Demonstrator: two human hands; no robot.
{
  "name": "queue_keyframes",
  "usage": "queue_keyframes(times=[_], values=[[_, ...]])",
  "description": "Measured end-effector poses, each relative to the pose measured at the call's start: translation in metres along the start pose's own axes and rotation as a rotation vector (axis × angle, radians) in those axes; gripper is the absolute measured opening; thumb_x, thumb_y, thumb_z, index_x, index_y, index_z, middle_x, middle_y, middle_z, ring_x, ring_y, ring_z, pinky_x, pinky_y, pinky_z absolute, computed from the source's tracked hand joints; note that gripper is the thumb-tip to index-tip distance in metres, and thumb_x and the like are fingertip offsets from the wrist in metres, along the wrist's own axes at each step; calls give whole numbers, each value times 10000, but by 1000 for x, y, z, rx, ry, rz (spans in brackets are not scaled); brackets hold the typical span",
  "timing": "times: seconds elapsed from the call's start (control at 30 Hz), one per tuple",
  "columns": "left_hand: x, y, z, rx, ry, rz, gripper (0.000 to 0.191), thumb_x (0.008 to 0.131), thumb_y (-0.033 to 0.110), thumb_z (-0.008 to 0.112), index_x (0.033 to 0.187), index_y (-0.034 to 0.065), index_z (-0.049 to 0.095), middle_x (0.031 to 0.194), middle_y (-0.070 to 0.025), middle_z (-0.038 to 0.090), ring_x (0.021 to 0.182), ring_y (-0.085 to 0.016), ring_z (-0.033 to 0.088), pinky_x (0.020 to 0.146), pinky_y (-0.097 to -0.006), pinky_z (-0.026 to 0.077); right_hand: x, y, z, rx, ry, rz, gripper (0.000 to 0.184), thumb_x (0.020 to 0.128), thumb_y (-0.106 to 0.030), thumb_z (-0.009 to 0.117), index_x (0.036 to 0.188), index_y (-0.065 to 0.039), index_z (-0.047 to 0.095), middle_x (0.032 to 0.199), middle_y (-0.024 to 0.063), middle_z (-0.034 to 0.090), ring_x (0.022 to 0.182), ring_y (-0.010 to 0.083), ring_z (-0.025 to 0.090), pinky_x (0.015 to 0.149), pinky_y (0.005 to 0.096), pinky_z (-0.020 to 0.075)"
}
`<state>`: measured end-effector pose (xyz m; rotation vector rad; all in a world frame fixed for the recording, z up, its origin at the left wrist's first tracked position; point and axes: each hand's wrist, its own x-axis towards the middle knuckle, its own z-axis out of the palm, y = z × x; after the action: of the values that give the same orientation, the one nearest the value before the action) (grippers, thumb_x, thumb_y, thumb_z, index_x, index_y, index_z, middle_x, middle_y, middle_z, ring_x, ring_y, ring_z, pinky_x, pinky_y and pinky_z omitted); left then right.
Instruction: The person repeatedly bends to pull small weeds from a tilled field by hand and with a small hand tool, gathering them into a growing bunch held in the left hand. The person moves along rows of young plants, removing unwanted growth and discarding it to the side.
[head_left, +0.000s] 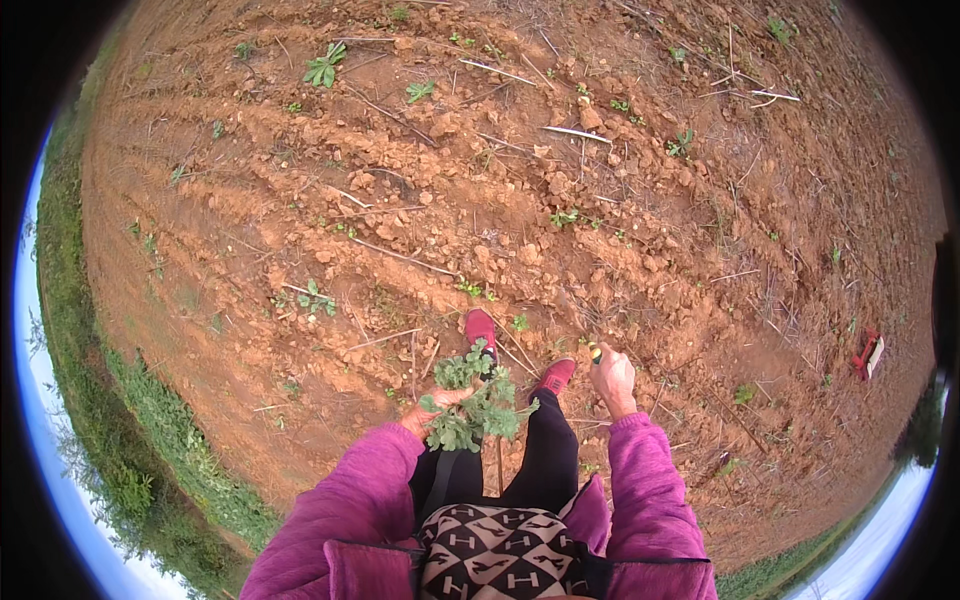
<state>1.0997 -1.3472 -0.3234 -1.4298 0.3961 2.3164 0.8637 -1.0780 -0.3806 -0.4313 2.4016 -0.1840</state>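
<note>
My left hand (444, 401) is closed around a bunch of leafy green plants (480, 409), held in front of my legs. The leaves spread past the fingers and hide part of them. To the right, my right hand (613, 376) grips a small tool handle (596, 354) with a yellow and dark green end; the rest of that tool cannot be made out. Both hands are above the reddish soil, near my red shoes (555, 376). Small green weeds (520, 322) grow from the ground just beyond the shoes.
Cloddy, furrowed soil (450, 172) surrounds me, with dry stalks (576, 134) and scattered leafy plants (325, 66) on it. A red and pale object (868, 355) lies at the far right. Dense green growth (180, 435) borders the field at the left.
</note>
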Motion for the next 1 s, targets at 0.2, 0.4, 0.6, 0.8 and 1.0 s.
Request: queue_keyframes(times=[0.2,0.4,0.6,0.8,1.0], values=[[-95,91,-9,111,67,325,343,838,189,724,1131,34,635,961,-78,684,721,-206,669,593,-324,560,-84,-46,-94,-73,34,-34,254,801,-196,611,1030,-105,670,789,223,669,785,393,663,707,488,524],[-156,140,-49,-198,-56,600,281,846,94,680,1112,25,625,925,-75,688,663,-179,650,539,-295,532,-85,-95,-167,166,159,9,219,772,-197,656,970,-109,683,799,202,675,793,382,666,709,465,525],[-150,186,-41,204,383,764,291,838,69,686,1103,-30,618,888,-84,690,613,-191,635,520,-328,515,-23,-141,-236,260,217,-65,288,746,-182,677,1019,-92,662,837,219,666,832,395,649,723,469,510],[-140,241,25,-94,212,805,222,804,86,740,989,-18,677,873,-80,694,754,-194,666,646,-338,555,78,-156,-274,442,172,-62,275,723,-157,675,983,-66,679,822,219,669,818,381,659,734,442,505],[-94,303,129,-181,370,496,280,786,133,735,1022,-8,679,891,-89,707,726,-211,675,685,-348,559,228,-165,-319,523,1,-65,257,684,-181,680,889,-26,680,715,177,661,703,317,666,667,411,504]])
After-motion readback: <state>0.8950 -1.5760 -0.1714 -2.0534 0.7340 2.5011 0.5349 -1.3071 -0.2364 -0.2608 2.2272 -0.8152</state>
